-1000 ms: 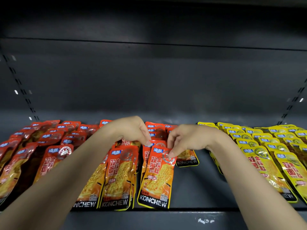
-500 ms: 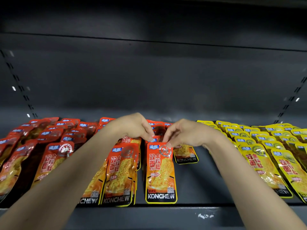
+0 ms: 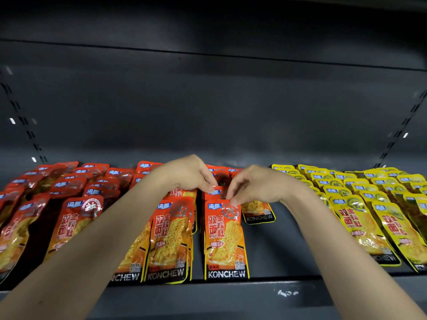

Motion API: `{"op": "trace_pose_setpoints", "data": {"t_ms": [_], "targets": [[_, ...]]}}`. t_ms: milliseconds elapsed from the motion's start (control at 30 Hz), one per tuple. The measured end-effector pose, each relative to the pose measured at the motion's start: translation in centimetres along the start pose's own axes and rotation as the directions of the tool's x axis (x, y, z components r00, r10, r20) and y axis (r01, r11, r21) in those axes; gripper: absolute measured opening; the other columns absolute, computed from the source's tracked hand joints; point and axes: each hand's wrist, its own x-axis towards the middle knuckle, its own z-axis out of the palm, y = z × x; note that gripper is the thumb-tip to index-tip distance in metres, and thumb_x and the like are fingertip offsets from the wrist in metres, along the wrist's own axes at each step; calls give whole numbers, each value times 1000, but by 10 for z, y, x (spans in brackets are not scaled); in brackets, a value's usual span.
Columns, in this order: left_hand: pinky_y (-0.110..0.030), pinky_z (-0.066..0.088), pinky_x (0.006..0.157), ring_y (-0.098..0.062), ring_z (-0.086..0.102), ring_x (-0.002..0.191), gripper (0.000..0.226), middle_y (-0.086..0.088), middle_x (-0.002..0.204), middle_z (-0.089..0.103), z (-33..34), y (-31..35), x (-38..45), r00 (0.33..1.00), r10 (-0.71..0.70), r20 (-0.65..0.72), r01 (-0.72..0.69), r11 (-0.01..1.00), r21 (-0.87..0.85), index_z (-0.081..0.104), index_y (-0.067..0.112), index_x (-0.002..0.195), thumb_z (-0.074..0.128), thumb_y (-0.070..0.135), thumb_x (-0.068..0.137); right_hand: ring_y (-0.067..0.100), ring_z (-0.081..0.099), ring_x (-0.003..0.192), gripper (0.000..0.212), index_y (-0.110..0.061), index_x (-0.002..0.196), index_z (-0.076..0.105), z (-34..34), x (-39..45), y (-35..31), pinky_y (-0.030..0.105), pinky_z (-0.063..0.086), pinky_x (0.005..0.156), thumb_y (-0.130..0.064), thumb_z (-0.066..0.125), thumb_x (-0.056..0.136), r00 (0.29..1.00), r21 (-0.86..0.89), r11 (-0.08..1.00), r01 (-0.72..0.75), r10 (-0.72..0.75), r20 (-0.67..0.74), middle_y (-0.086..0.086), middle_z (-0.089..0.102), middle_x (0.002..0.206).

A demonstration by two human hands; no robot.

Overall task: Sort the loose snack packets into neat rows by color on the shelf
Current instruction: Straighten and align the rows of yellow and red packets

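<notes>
Right now the orange packet (image 3: 225,239) lies flat at the shelf (image 3: 277,250) front, squared in its own row; the right hand (image 3: 256,185) pinches its top corner, and the left hand (image 3: 187,174) fingers (image 3: 210,188) pinch a packet just behind. Pulling either could skew the slick stack or slide the front packet off the edge. One stray packet (image 3: 258,211) sits crooked beside them. No containers; orange rows (image 3: 76,188) left, yellow rows (image 3: 360,192) right.

both hands (image 3: 253,185) on orange packet (image 3: 225,239)
</notes>
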Motion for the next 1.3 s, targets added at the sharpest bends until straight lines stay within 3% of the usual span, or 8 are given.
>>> {"op": "trace_pose_setpoints", "data": {"t_ms": [167,300,400,733,867,1033,1167,1300], "targets": [[-24,47,85,-10,62,97,20,5,105,71,4,-2,-1,1000,10,5,-10,1000,18,74,21,103,72,19,83,11,59,73,23,-27,65,70,4,3,1,37,52,82,-8,75,77,997,27,999,-33,35,-65,-13,65,61],[-22,43,79,-10,60,93,21,2,105,70,7,-5,-3,1000,-8,-13,8,1000,-16,74,17,103,72,18,82,-6,55,60,14,-27,71,72,8,-1,3,7,40,56,-14,76,76,989,3,998,-57,57,-136,-20,61,54],[-22,43,77,-9,60,91,20,1,104,71,8,-6,-3,1000,-16,-23,15,1000,-19,74,17,102,73,18,81,-5,53,57,13,-27,72,72,10,-5,5,5,33,46,-15,76,76,983,15,998,-67,69,-172,-17,62,58],[-22,47,82,-7,61,94,21,6,102,70,1,-2,-4,1000,8,-14,-9,1000,-24,74,24,99,76,26,78,11,65,89,6,-24,74,74,-1,-1,1,30,51,85,-19,76,76,981,1,999,-53,52,-185,-5,72,83],[-30,49,93,-11,64,97,13,8,97,70,-11,-3,-3,999,-10,-49,8,1000,-25,73,28,92,75,25,79,5,61,79,18,-29,64,69,-16,8,-5,28,49,82,-18,74,78,977,-29,999,-17,10,-211,-11,69,75],[-13,44,65,-3,62,81,8,11,83,70,-18,-6,0,996,-27,-91,25,999,-27,74,23,87,72,17,82,9,60,74,15,-29,64,69,-25,28,-12,29,50,68,-22,73,78,986,-125,992,-23,2,-165,-6,68,75],[-16,46,73,-1,62,81,9,14,80,69,-15,-11,4,996,-37,-81,36,999,-15,74,24,85,72,16,83,10,64,90,5,-30,76,75,-18,35,-10,30,52,85,-25,73,78,994,-206,978,-14,-9,-109,-7,71,88],[-25,51,81,-8,66,88,9,11,84,72,-21,-14,7,991,-70,-111,66,997,-38,74,27,79,73,18,81,10,62,94,11,-25,90,76,-15,38,-10,28,49,86,-25,72,79,999,-267,964,-15,5,-38,-6,70,93]]}}
